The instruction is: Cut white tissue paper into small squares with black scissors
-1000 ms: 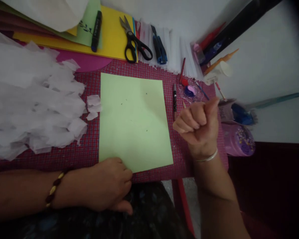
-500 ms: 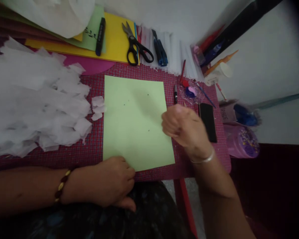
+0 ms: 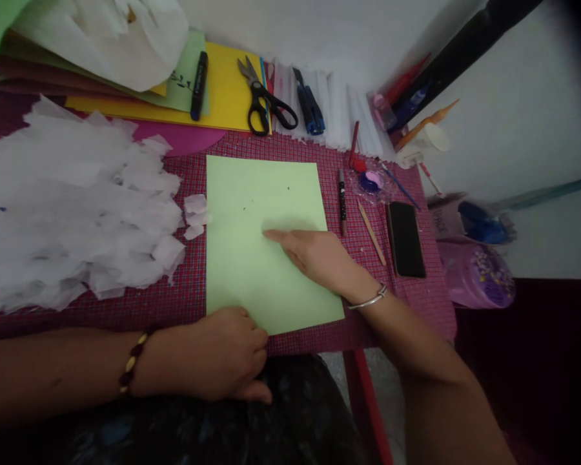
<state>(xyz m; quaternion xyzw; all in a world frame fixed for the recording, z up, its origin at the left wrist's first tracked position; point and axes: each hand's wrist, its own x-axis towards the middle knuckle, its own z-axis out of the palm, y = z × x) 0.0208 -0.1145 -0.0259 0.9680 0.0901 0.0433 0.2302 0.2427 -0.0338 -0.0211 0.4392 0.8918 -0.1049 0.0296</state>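
Note:
A light green sheet of paper point(image 3: 252, 265) lies flat on the table, with a few small dark dots on it. My right hand point(image 3: 319, 258) is over its right half, index finger stretched out to the middle of the sheet; nothing shows in this hand. At the sheet's near edge rests my left hand point(image 3: 217, 355), fingers curled in with their tips hidden and thumb sticking out. To the right of the paper lie a dark pen point(image 3: 342, 203), a thin wooden pencil-like stick point(image 3: 372, 232) and a black phone point(image 3: 405, 239).
White tissue-like pieces point(image 3: 91, 213) spread across the left. Scissors point(image 3: 264, 97), a blue cutter point(image 3: 310, 103) and a black marker point(image 3: 199, 87) lie along the back on coloured sheets and clear packets. A paint dish point(image 3: 372, 181) stands at the right, near a purple tub point(image 3: 479, 278).
My right hand has come left and down from above the sheet's right edge, its closed fist becoming a stretched index finger. The left hand stays by the near edge.

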